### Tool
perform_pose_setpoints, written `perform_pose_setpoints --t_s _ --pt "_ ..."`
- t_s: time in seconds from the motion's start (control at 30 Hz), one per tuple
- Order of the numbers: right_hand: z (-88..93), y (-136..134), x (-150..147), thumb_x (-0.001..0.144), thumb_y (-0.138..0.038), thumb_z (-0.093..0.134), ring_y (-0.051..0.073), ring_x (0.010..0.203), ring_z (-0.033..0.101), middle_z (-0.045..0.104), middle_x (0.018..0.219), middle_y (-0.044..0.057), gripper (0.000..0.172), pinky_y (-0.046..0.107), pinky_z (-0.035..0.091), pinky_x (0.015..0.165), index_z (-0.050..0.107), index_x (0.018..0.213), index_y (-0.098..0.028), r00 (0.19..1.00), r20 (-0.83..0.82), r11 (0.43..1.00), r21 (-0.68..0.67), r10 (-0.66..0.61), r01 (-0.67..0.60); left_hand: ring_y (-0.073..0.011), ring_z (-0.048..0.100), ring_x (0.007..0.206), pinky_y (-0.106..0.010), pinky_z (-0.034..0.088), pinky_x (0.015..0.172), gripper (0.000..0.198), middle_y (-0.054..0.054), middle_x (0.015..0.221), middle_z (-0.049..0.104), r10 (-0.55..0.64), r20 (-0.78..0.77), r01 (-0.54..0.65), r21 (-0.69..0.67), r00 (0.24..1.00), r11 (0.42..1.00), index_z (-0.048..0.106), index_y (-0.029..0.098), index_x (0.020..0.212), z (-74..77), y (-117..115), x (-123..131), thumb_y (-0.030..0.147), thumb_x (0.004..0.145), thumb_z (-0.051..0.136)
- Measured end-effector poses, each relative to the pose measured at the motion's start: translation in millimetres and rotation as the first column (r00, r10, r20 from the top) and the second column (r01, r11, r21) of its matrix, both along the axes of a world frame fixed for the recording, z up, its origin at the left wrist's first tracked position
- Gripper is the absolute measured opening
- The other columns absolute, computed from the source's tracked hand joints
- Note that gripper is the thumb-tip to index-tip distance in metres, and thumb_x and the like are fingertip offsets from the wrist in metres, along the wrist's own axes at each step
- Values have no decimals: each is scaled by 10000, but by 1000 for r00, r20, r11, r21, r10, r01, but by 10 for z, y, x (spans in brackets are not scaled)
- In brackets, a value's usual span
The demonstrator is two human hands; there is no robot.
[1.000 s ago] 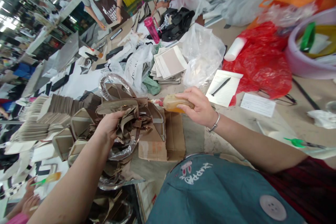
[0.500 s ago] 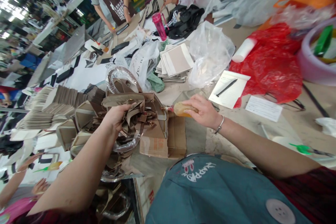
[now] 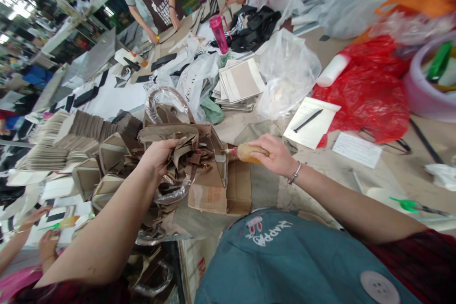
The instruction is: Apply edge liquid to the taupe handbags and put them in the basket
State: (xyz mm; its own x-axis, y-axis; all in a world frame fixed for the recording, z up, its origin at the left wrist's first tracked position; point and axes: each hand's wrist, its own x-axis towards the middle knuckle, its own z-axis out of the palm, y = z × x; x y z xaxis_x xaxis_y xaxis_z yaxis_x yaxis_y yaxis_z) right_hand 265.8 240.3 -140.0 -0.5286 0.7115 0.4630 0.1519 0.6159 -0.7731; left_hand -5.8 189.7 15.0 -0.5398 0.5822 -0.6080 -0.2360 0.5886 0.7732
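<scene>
A brown handbag point(image 3: 211, 179) lies between the hands, by an open cardboard box point(image 3: 238, 192) near the front edge of the bench point(image 3: 317, 171). Its handles point(image 3: 152, 107) are wrapped in clear plastic, and loose brown flaps bunch up in its middle. The left hand point(image 3: 162, 154) has its grip closed on the bag, thumb on top, the other fingers partly hidden. The right hand point(image 3: 273, 152) grips a bottle point(image 3: 249, 153) of amber liquid, held sideways with its nozzle toward the bag's edge; whether they touch, I cannot tell. Left of the bag sit more handbags point(image 3: 85, 181) and stacked panels point(image 3: 87, 132). Beyond the right hand, a pen point(image 3: 308, 120) lies on a notepad point(image 3: 320, 128), near a red plastic bag point(image 3: 370, 97). Farther back are square boards point(image 3: 242, 81), a pink cup point(image 3: 218, 34) and a co-worker in a brown apron point(image 3: 158, 2).
</scene>
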Motion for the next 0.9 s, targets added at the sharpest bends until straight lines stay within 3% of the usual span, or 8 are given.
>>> perform_pose_setpoints --t_s 0.3,0.47,0.53,0.77,0.9 --pt "-198 -181 11 860 -264 575 201 843 565 567 898 68 233 361 499 766 613 1080 -198 997 49 987 -152 52 -44 -212 626 430 -297 542 393 221 -75 595 687 -52 4 51 63 999 997 676 63 838 -62 -52 -73 70 617 678" --pt "-186 -305 49 824 -252 611 190 815 583 595 864 54 206 337 498 743 643 1018 -189 989 85 959 -265 124 -98 -205 635 460 -292 552 427 238 -80 638 702 -58 -25 61 114 998 992 675 63 815 -53 -62 -41 77 580 710" --pt "-147 -334 73 825 -255 611 190 829 588 610 888 53 210 342 495 761 638 1024 -193 993 64 956 -283 95 -73 -192 630 456 -280 548 429 254 -76 654 707 -39 -27 42 124 999 991 676 69 820 -42 -73 -36 73 569 715" --pt "113 -207 117 849 -274 593 201 864 575 614 931 58 230 365 487 792 617 1070 -214 998 -34 990 -131 -55 50 -179 618 442 -275 533 408 228 -73 687 716 -46 6 45 123 999 991 693 80 825 -18 -114 -29 75 597 686" --pt "125 -107 93 856 -285 585 208 873 569 605 935 62 253 373 486 787 608 1098 -218 996 -32 993 -79 -88 85 -185 636 475 -267 539 421 207 -65 688 719 -20 5 19 144 1000 989 687 96 802 12 -133 -8 43 603 661"
